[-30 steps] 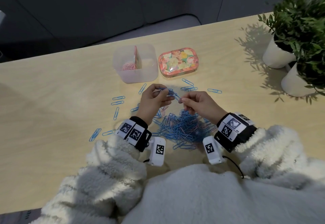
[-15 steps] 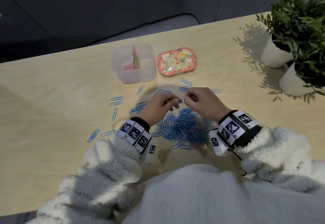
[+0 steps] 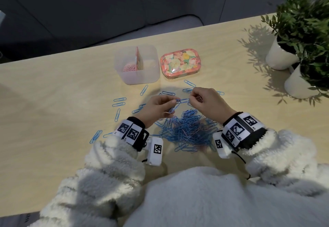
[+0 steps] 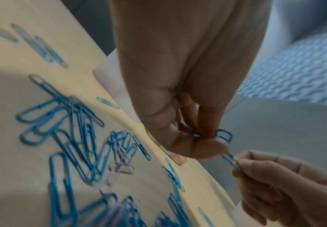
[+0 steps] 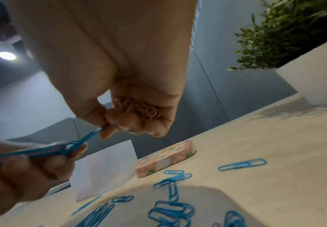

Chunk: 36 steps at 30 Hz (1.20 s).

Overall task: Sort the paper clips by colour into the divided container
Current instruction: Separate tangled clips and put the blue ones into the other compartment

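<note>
A person in a fleecy white top works over a pale wooden table (image 3: 53,112), both hands raised just above a tangled pile (image 3: 187,130) of blue paper clips with a few pink ones mixed in. The left hand (image 3: 156,109) pinches blue clips (image 5: 48,149) between thumb and curled fingers, and the right hand (image 3: 204,102) pinches the far end of a linked blue clip (image 3: 184,100) stretched between the two hands, so that the clips bridge the small gap between the fingertips. The right-wrist view shows that the right hand's other fingers are curled around a small bundle of pink clips (image 5: 139,107) held against the palm. Single blue clips (image 3: 119,99) lie scattered on the table to the left of the hands and others (image 3: 189,83) lie just beyond them. On the far side of the hands stands the clear plastic container (image 3: 140,78), split by an upright divider (image 3: 138,58); its left compartment holds a heap of pink clips (image 3: 129,68), while what lies in the right compartment cannot be made out. Just right of the container, near it but apart, sits a closed floral tin (image 3: 180,62). At the far right of the table two leafy plants in white pots (image 3: 279,57) cast shadows across the wood. Marker-covered bands (image 3: 130,131) wrap both wrists, each with a small white camera unit (image 3: 155,151) hanging below.
</note>
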### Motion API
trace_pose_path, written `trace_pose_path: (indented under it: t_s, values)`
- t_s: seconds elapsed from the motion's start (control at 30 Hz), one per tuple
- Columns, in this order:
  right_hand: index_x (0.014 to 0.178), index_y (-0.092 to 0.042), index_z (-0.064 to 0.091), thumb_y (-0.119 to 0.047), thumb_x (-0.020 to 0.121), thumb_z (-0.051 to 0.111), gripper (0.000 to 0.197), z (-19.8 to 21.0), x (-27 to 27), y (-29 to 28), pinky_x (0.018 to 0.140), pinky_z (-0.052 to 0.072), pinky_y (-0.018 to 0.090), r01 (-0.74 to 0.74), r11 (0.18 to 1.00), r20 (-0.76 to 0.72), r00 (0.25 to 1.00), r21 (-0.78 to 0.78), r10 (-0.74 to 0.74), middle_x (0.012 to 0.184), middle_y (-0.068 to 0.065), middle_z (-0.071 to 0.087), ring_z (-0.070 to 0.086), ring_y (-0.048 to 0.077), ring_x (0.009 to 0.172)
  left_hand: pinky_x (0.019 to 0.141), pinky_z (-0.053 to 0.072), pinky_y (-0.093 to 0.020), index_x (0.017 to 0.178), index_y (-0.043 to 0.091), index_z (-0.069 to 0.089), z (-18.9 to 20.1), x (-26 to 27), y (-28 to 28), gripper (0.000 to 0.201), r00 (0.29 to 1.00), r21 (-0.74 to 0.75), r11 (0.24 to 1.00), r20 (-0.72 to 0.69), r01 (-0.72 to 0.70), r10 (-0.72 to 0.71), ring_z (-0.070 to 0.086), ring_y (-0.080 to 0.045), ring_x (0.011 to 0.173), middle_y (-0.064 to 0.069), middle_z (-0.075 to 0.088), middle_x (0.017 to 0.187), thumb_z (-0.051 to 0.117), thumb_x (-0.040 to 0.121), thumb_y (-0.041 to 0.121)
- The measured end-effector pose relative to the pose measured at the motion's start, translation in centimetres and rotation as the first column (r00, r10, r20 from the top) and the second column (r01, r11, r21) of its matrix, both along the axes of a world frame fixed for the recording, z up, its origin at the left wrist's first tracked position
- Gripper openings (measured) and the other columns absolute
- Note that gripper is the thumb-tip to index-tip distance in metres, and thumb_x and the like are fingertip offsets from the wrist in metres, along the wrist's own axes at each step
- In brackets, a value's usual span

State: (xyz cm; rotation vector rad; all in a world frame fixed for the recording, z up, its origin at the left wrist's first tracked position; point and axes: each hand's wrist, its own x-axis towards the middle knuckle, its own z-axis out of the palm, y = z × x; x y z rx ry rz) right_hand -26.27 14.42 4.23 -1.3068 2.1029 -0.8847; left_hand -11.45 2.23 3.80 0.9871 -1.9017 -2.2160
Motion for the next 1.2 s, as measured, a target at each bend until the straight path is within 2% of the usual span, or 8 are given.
trace_pose_path:
  t_s: [0.17, 0.3, 0.43, 0.63, 0.77, 0.83, 1.0, 1.2]
  values:
    - [0.083, -0.005, 0.057, -0.016, 0.093, 0.048, 0.018, 0.0, -0.6, 0.3, 0.055, 0.033, 0.022, -0.079, 0.997, 0.017, 0.997, 0.019, 0.079, 0.067, 0.003, 0.055, 0.043, 0.01, 0.055, 0.069, 0.046, -0.018, 0.099, 0.01, 0.063, 0.0, 0.1, -0.7, 0.015, 0.993, -0.494, 0.862, 0.079, 0.112, -0.084, 0.058, 0.002, 0.064, 0.0, 0.062, 0.083, 0.052, 0.092, 0.005]
    - [0.086, -0.004, 0.06, -0.015, 0.093, 0.05, 0.016, 0.0, -0.7, 0.2, 0.052, 0.035, 0.011, -0.055, 0.998, 0.054, 0.997, -0.012, 0.055, 0.063, -0.002, 0.052, 0.045, 0.001, 0.051, 0.063, 0.044, -0.016, 0.086, 0.019, 0.052, 0.4, -0.3, -0.1, 0.007, 0.992, -0.343, 0.931, 0.071, 0.123, -0.105, 0.061, -0.01, 0.072, -0.005, 0.066, 0.091, 0.053, 0.092, 0.015]
    - [0.084, -0.003, 0.063, -0.014, 0.091, 0.054, 0.016, 0.2, -0.7, 0.1, 0.052, 0.036, 0.009, -0.015, 0.999, 0.09, 0.996, -0.046, 0.019, 0.06, -0.008, 0.051, 0.047, -0.002, 0.051, 0.056, 0.043, -0.015, 0.091, 0.015, 0.056, 0.3, -0.7, 0.2, 0.003, 0.994, -0.397, 0.911, 0.022, 0.109, -0.11, 0.056, 0.0, 0.056, 0.001, 0.062, 0.073, 0.057, 0.09, 0.012]
    - [0.091, -0.011, 0.066, -0.01, 0.093, 0.05, 0.016, 0.9, -1.3, 0.4, 0.05, 0.039, 0.01, -0.026, 1.0, 0.384, 0.923, 0.011, 0.02, 0.063, 0.0, 0.055, 0.046, -0.001, 0.047, 0.054, 0.037, -0.008, 0.097, 0.01, 0.057, 0.6, -0.7, 0.0, 0.015, 1.0, -0.41, 0.912, -0.019, 0.013, -0.022, 0.049, 0.004, 0.056, 0.003, 0.06, 0.078, 0.042, 0.096, 0.007]
    - [0.089, -0.012, 0.064, -0.008, 0.093, 0.05, 0.016, 1.2, -0.6, 0.3, 0.05, 0.04, 0.01, -0.007, 1.0, 0.425, 0.905, 0.0, 0.006, 0.062, 0.0, 0.055, 0.047, -0.001, 0.047, 0.063, 0.042, -0.024, 0.082, 0.019, 0.046, 1.3, -1.5, 0.9, 0.016, 0.994, -0.109, 0.988, -0.036, -0.109, 0.105, 0.062, -0.014, 0.078, -0.004, 0.065, 0.099, 0.04, 0.097, 0.019]
    - [0.09, -0.008, 0.065, -0.008, 0.093, 0.05, 0.015, 1.2, -0.1, 0.1, 0.051, 0.041, 0.012, -0.003, 1.0, 0.382, 0.924, -0.004, 0.004, 0.061, -0.001, 0.056, 0.048, -0.002, 0.047, 0.063, 0.044, -0.025, 0.087, 0.018, 0.045, 1.7, -1.9, 1.3, 0.012, 0.992, 0.01, 0.994, -0.052, -0.112, 0.113, 0.065, -0.019, 0.076, -0.001, 0.067, 0.093, 0.048, 0.094, 0.028]
    - [0.091, -0.007, 0.066, -0.01, 0.092, 0.051, 0.015, 1.3, 0.3, 0.0, 0.054, 0.039, 0.012, -0.001, 0.999, 0.268, 0.963, -0.039, 0.012, 0.061, -0.003, 0.056, 0.048, -0.001, 0.05, 0.052, 0.039, -0.015, 0.093, 0.012, 0.051, 1.5, -2.1, 1.2, 0.013, 0.999, -0.17, 0.985, -0.027, -0.03, 0.026, 0.05, -0.002, 0.049, 0.003, 0.056, 0.073, 0.062, 0.087, 0.016]
    - [0.095, -0.012, 0.06, -0.01, 0.09, 0.051, 0.011, 1.6, -0.3, -0.1, 0.053, 0.039, 0.013, 0.04, 0.996, 0.211, 0.977, -0.083, -0.021, 0.063, 0.002, 0.057, 0.048, 0.001, 0.05, 0.054, 0.04, -0.009, 0.096, 0.012, 0.047, 2.1, -1.4, 0.1, 0.003, 0.995, -0.27, 0.958, 0.019, 0.095, -0.093, 0.054, 0.002, 0.055, 0.0, 0.063, 0.074, 0.05, 0.094, 0.014]
